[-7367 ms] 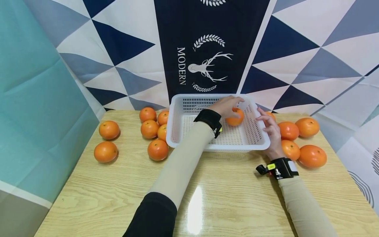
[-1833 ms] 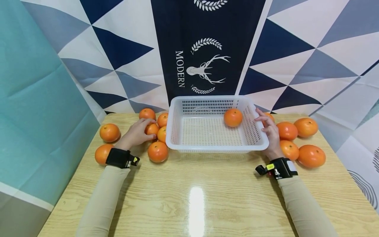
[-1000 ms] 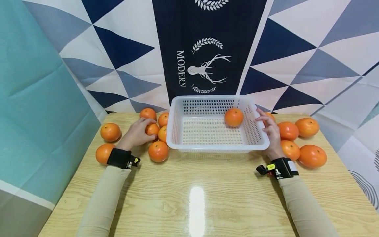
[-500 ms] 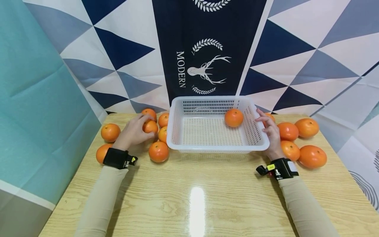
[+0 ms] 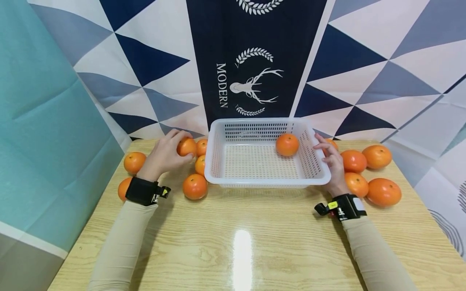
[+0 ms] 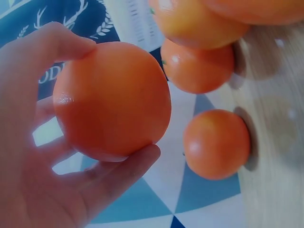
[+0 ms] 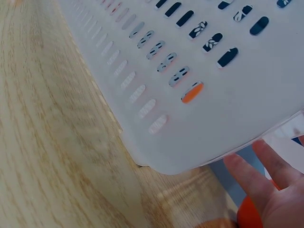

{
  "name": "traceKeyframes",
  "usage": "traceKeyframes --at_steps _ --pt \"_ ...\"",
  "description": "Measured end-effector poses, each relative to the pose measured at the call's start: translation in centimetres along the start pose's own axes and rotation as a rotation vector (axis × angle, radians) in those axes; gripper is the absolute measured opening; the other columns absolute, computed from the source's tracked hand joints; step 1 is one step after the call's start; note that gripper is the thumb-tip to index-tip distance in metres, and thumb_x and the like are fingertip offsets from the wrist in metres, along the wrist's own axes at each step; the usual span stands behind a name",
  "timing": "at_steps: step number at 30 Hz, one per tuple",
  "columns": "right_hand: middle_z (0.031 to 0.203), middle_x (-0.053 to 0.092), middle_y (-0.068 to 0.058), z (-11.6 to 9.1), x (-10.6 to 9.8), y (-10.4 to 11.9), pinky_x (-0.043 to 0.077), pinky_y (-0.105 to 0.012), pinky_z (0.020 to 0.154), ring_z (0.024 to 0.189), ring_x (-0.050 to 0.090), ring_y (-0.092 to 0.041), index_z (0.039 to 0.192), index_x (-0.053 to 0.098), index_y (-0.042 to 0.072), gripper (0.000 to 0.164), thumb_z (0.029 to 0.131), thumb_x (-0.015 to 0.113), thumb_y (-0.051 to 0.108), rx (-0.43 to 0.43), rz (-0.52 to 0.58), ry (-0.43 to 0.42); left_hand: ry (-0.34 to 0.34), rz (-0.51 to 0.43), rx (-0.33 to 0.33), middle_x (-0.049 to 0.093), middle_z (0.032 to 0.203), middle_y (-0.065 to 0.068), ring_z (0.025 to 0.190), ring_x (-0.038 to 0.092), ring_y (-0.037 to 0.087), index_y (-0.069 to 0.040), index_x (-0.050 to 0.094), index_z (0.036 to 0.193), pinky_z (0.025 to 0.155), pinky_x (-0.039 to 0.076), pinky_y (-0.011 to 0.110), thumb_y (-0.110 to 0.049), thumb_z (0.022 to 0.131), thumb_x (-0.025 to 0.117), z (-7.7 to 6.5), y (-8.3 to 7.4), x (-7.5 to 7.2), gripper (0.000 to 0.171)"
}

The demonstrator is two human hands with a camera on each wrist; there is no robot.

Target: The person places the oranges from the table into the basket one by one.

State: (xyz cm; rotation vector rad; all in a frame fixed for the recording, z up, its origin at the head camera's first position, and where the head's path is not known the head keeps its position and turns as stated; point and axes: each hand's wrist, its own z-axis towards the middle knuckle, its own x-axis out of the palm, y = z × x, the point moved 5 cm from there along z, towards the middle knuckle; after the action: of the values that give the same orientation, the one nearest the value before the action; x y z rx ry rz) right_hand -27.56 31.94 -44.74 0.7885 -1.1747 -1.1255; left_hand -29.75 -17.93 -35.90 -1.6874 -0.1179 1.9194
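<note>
In the head view my left hand (image 5: 165, 153) grips an orange (image 5: 187, 146) left of the white basket, raised off the table. The left wrist view has the thumb and fingers around the held orange (image 6: 113, 100), with other oranges beyond it. My right hand (image 5: 333, 165) rests its fingers on the right rim of the white perforated basket (image 5: 267, 181). Seen from the right wrist, straight fingers (image 7: 249, 175) touch the edge of the basket wall (image 7: 228, 114). A single orange (image 5: 287, 144) lies inside the basket, towards its right side.
Near the basket's left side are several loose oranges, one at the front (image 5: 195, 186) and another farther left (image 5: 134, 163). More oranges (image 5: 384, 192) sit right of the basket, close to my right hand. A patterned cloth (image 5: 156, 52) hangs behind the wooden table (image 5: 196, 238).
My left hand left the basket, where one orange lies, and took hold of another orange in the left group. It has since raised that orange. The right hand stays at the rim.
</note>
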Motion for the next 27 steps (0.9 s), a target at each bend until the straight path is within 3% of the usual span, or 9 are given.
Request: traceKeyframes --at_steps 10,16,27 --pt "0.185 0.034 -0.005 0.0 0.0 -0.1 0.040 -0.025 0.117 0.173 0.025 -0.028 0.107 0.075 0.026 0.060 0.090 0.025 -0.002 0.002 -0.009 -0.009 -0.053 0.003 0.101 0.062 0.148 0.018 0.119 0.067 0.043 -0.014 0.066 0.143 0.105 0.062 0.062 -0.033 0.094 0.081 1.2 -3.6 -0.8 0.055" --pt "0.186 0.032 -0.006 -0.1 0.0 0.0 0.043 -0.023 0.116 0.174 0.024 -0.029 0.107 0.076 0.025 0.062 0.089 0.024 -0.003 0.012 0.006 -0.010 -0.001 0.045 0.198 0.063 0.146 0.019 0.123 0.065 0.042 -0.012 0.065 0.146 0.111 0.055 0.062 -0.031 0.094 0.081 2.9 -6.7 -0.4 0.057" --pt "0.184 0.036 -0.006 0.0 0.0 0.1 0.041 -0.025 0.117 0.174 0.025 -0.029 0.108 0.075 0.025 0.061 0.089 0.025 -0.003 -0.001 -0.017 -0.005 0.097 0.079 0.294 0.060 0.148 0.014 0.127 0.062 0.040 -0.021 0.067 0.146 0.105 0.062 0.049 -0.030 0.097 0.083 5.7 -11.6 0.9 0.053"
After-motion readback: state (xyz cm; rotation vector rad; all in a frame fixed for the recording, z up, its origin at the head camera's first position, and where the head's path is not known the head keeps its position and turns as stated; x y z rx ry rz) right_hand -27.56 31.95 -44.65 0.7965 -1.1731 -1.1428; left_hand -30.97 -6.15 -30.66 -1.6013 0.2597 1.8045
